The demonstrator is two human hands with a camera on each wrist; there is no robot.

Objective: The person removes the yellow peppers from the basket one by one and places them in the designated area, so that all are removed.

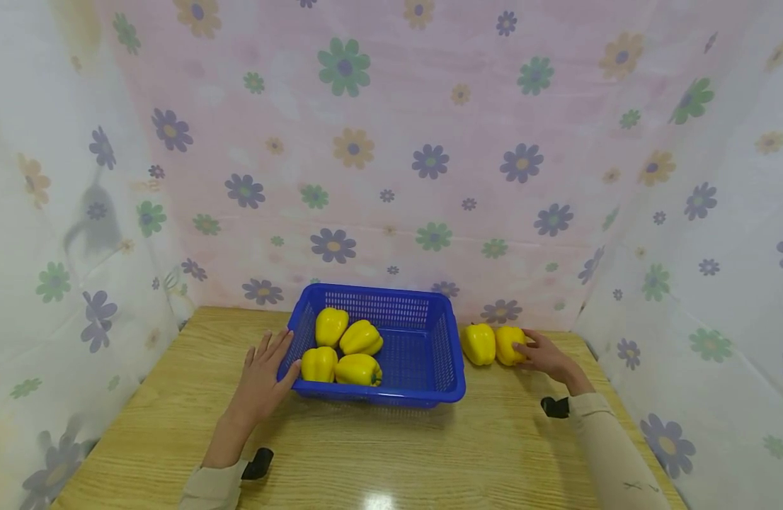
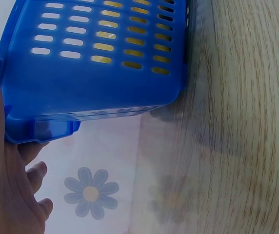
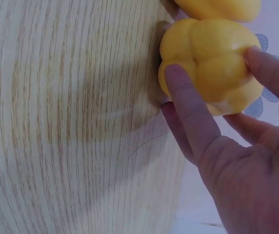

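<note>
In the head view, the left hand [image 1: 259, 379] touches a blue basket [image 1: 391, 394] of yellow peppers [image 1: 361, 338] while the right hand [image 1: 547, 355] grips the rightmost pepper [image 1: 507, 346] on the table [image 1: 430, 460]; in the left wrist's, relaxed fingers [image 2: 38, 170] pass the rim [image 2: 56, 128]; in the right wrist's, fingers span that pepper.

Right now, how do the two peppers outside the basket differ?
The left pepper is touched by no hand, while the right pepper has the right hand round it. The left pepper sits nearer the basket; the right pepper is farther out. In the head view, fingers hide part of the right pepper but none of the left pepper. Both are yellow.
</note>
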